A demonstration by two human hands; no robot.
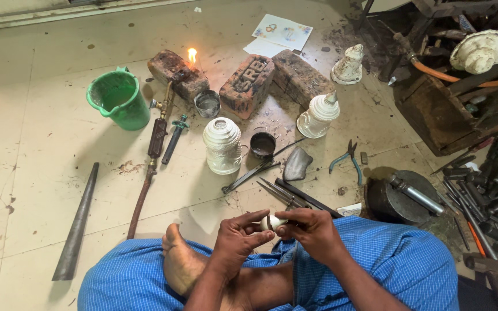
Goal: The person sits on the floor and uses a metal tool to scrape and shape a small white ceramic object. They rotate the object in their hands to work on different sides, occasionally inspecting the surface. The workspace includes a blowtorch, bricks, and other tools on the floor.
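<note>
I sit cross-legged on the floor in a blue checked cloth. Both hands meet over my lap around a small white rounded piece. My left hand pinches its left side with fingertips and thumb. My right hand grips its right side, fingers curled over it. Just beyond my hands lie long metal tongs and a dark rod on the floor.
A lit blowtorch rests on a brick, flame burning. More bricks, a green bucket, white moulded pots, small metal cups, blue-handled pliers, a tapered steel mandrel and a pile of tools at right.
</note>
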